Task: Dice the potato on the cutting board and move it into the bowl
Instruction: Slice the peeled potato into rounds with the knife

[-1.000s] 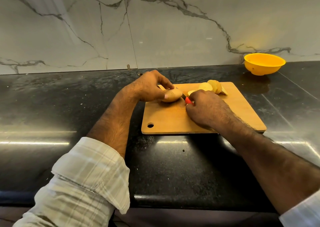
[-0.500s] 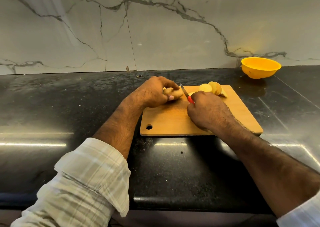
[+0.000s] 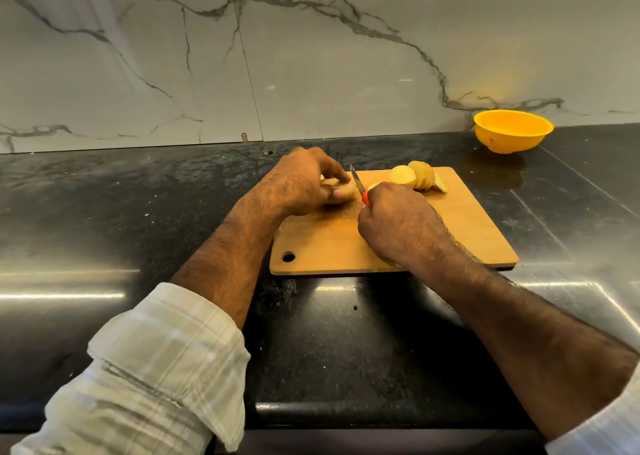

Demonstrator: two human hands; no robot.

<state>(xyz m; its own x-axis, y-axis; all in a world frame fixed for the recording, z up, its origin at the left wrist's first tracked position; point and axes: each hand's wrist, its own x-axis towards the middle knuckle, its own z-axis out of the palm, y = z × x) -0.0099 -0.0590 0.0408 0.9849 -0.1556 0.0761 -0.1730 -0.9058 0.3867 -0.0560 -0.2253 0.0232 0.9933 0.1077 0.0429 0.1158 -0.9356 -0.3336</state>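
Left hand (image 3: 304,182) curled over a potato piece (image 3: 341,191) on the cutting board (image 3: 467,232), right hand (image 3: 398,224) just beside it gripping a red-handled knife (image 3: 358,186), blade tip raised, cut potato slices (image 3: 417,176) beyond the right hand, yellow bowl (image 3: 512,132) well apart to its right on the black counter (image 3: 104,212)

Cut potato pieces (image 3: 414,176) lie on wooden cutting board (image 3: 467,226); yellow bowl (image 3: 512,132) apart.
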